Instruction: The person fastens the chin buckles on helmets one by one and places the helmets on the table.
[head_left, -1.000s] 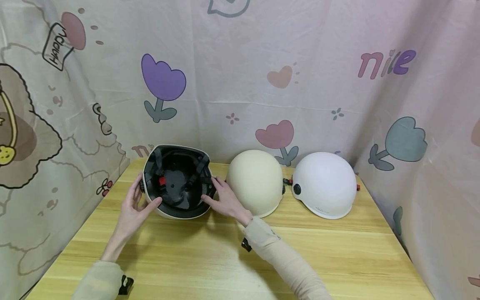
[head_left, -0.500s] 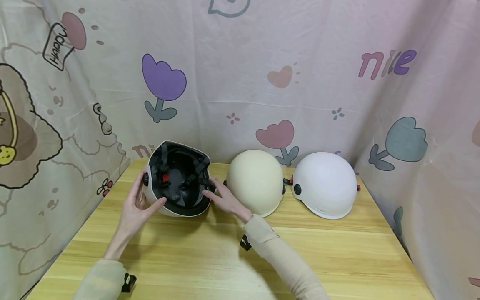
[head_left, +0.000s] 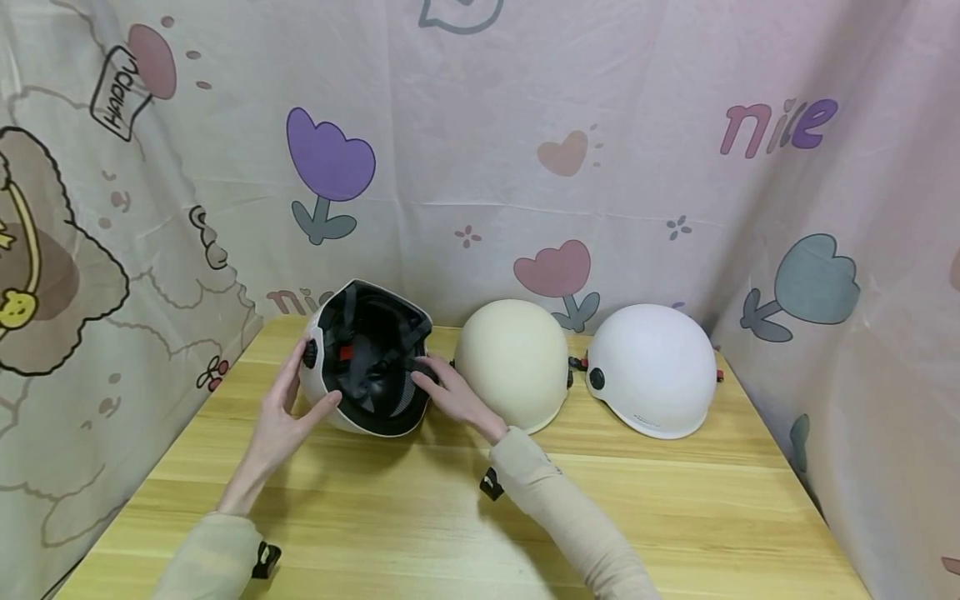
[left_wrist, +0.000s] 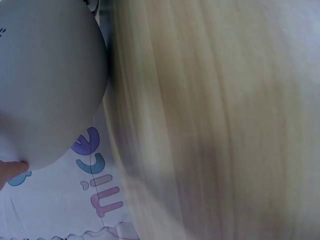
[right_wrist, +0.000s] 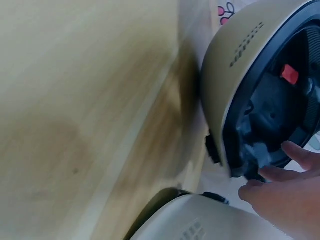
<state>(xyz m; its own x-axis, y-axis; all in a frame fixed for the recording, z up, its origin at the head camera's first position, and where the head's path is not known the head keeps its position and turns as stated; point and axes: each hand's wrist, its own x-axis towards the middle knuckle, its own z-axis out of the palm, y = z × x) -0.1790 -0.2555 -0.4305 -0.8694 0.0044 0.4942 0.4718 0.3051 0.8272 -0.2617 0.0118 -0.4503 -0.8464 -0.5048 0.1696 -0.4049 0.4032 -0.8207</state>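
Observation:
An upturned light-coloured helmet (head_left: 330, 402) leans at the table's left back, its black lining, straps and a red piece facing me. The left hand (head_left: 288, 423) grips its left side, thumb at the rim and fingers along the outer shell. In the left wrist view, one fingertip (left_wrist: 19, 170) touches the smooth shell (left_wrist: 55, 85). At the opposite rim, the right hand (head_left: 456, 398) holds the edge, close beside a cream helmet (head_left: 512, 367). The right wrist view has its fingers (right_wrist: 292, 175) at the black padded rim, partly hiding it.
Dome up, the cream helmet stands in the middle of the back row. A white helmet (head_left: 652, 367) with red and black side fittings stands to its right. Behind the wooden table (head_left: 420, 533) hangs a printed curtain (head_left: 450, 150).
The held helmet has turned and shifted slightly right, so more of its left outer shell and black side knob shows. The left hand moved right with it; the right hand stayed nearly in place.

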